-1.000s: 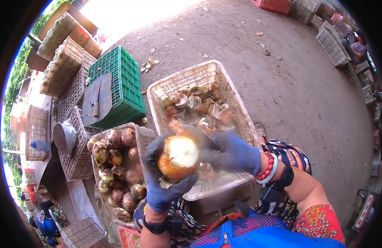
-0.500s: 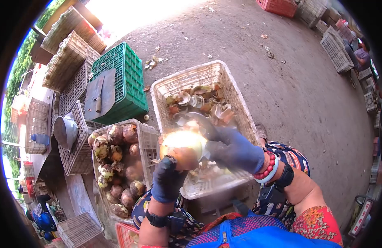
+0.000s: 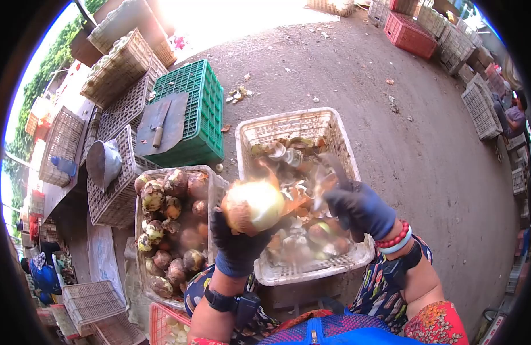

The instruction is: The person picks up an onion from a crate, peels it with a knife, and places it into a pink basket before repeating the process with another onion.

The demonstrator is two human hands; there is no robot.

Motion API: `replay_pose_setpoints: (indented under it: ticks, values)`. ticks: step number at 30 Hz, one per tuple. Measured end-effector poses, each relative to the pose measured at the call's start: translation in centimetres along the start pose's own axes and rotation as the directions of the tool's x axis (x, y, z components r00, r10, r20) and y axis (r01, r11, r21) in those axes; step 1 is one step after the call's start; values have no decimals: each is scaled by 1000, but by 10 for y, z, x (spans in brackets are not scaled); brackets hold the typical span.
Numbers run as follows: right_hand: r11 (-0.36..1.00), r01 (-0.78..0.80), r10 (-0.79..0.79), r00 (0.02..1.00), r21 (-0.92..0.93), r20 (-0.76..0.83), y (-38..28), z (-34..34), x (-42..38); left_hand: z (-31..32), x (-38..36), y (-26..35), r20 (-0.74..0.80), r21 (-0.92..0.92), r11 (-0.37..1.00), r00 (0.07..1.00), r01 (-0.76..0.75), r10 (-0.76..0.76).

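Note:
My left hand point(image 3: 237, 244), in a dark blue glove, is closed around the lower side of a big onion point(image 3: 253, 208). The onion's top right is pale and glaring in the light, while brown skin shows on its left. My right hand point(image 3: 360, 211), gloved too, is closed to the right of the onion and apart from it. A knife point(image 3: 338, 172), smeared by motion, points up and left from that hand. Beneath both hands stands a whitish plastic crate point(image 3: 300, 119) holding loose onion peels point(image 3: 294, 154).
A crate point(image 3: 216, 190) of unpeeled onions point(image 3: 176, 183) stands left. Behind it, a green crate point(image 3: 211, 115) bears a dark board point(image 3: 176, 123) with another knife point(image 3: 160, 129). A metal bowl point(image 3: 104, 164) and stacked crates point(image 3: 116, 69) line the left. A person point(image 3: 514, 118) sits far right.
My right hand has moved away from the onion to the right, with the knife. The left hand still holds the onion. The camera view has shifted, so the crates appear farther right and lower.

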State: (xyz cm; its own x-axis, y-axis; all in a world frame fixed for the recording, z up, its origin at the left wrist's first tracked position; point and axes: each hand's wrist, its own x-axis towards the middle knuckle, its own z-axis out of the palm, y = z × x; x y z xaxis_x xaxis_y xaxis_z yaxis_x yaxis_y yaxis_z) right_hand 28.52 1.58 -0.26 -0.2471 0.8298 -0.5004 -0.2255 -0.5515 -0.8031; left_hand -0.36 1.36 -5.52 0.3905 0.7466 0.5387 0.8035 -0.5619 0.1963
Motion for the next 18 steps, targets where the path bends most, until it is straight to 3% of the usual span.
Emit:
replay_pose_setpoints:
  ticks: [1,2,3,4,5,6,8,12,14,17,18]
  values:
    - [873,6,-110,977,-489,-185,2,12,3,3,-2,-4,-20,-103,995,1000,-3,1]
    - [796,56,-206,962,-602,-182,-8,31,-6,7,-4,-7,-38,-207,978,999,-9,1]
    - [895,109,-172,979,-432,-110,-4,39,-5,9,-4,-7,-51,-313,950,999,-18,2]
    - [961,141,-153,988,-239,-35,1,44,-6,10,-4,-4,36,-558,820,991,126,-129]
    - [988,151,-150,988,-34,41,5,49,-4,9,-1,0,121,-749,611,959,258,-256]
    - [972,217,-210,975,-91,79,8,52,1,-2,8,15,390,-870,140,834,472,-390]
    - [950,287,-270,953,-125,140,12,59,7,-5,12,26,675,-735,-372,670,568,-311]
    - [995,42,-57,982,89,178,31,54,16,0,5,30,681,-723,-344,702,598,-210]
    - [993,70,-85,981,93,174,35,55,19,-2,8,34,682,-730,-288,683,620,-261]
    - [982,182,-186,965,42,182,39,56,20,-12,20,42,721,-692,-373,612,618,-325]
    - [981,189,-192,963,35,189,40,55,21,-12,23,39,673,-710,-484,696,512,-252]
